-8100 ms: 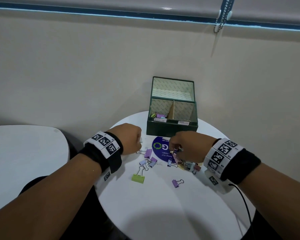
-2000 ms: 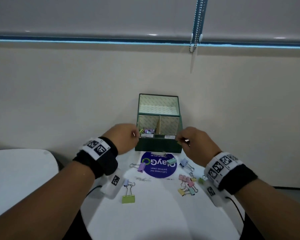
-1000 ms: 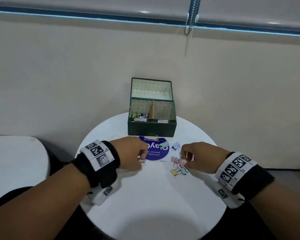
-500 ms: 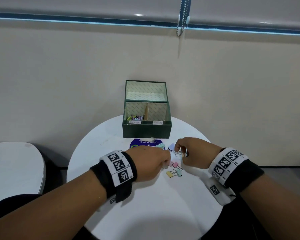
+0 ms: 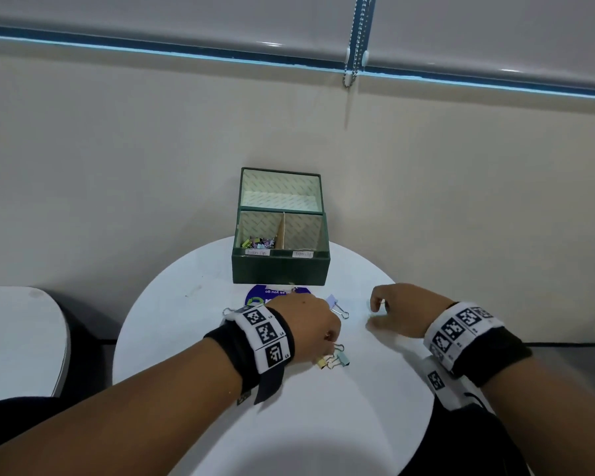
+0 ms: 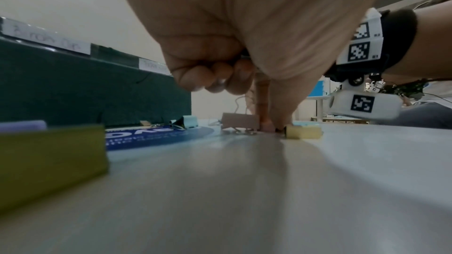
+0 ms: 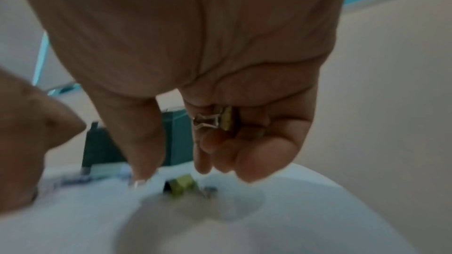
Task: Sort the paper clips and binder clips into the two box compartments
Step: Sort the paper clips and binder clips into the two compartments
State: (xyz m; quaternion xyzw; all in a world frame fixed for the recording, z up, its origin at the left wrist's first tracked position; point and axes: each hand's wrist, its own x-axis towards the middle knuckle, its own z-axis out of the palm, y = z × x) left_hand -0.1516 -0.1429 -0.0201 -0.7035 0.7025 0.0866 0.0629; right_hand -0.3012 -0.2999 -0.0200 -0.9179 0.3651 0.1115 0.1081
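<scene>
Since half a second ago: left hand has slid nearer the table's front, to the small cluster of clips; right hand has pulled off to the right, away from that cluster. Box unmoved.

Left hand: thumb and forefinger pinched down at the table, between a pink clip and a yellow clip; other fingers curled. Whether a clip is gripped cannot be told.

Right hand: fingers curled round a green clip held against the palm. A second green clip lies on the table beneath it.

Box: green, lid up, one divider, two compartments. Left compartment holds a heap of coloured clips; no contents show in the right one. Two white labels on the front rim, handwriting too blurred to read with certainty.

Sticker: blue, round, before the box, partly covered by the left hand; reads upside down "as you go".

Loose on the table, head view: one lilac clip, one yellow and one mint side by side.
</scene>
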